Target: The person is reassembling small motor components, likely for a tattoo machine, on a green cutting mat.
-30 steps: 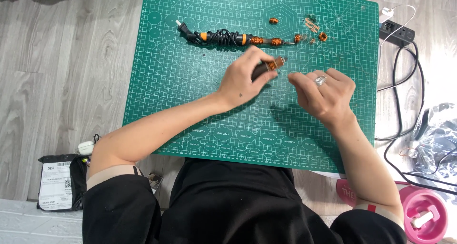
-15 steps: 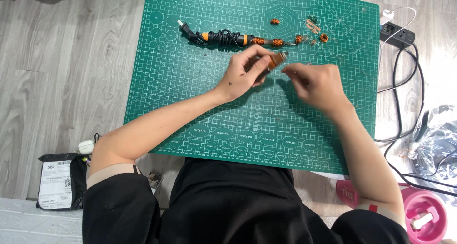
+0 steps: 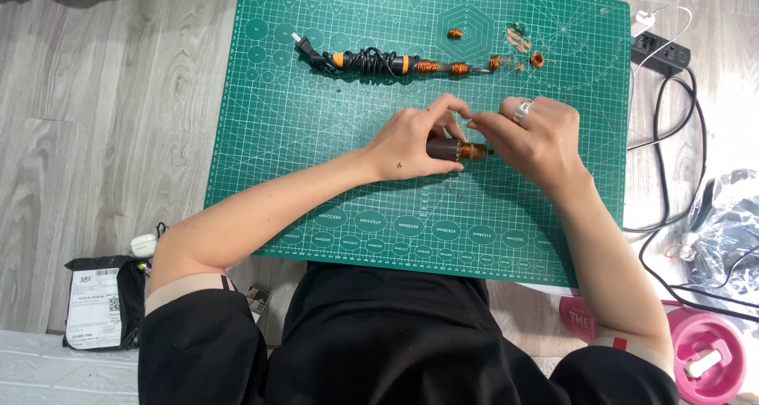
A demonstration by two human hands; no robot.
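Grey wood-look flooring is showing around a green cutting mat (image 3: 332, 176) in the head view, with a black power strip (image 3: 660, 51) lying off its far right corner. The left hand (image 3: 411, 140) is closing around a dark brown cylinder with a copper winding (image 3: 457, 149) near the mat's middle; the right hand (image 3: 526, 136) is pinching its fingertips together just above that winding — whether wire is between them cannot be told. It looks like a winding step; next, steady tension seems needed. One black-and-orange corded tool (image 3: 371, 60) is lying at the far edge, with three loose copper coils (image 3: 455, 33) — roughly — nearby.
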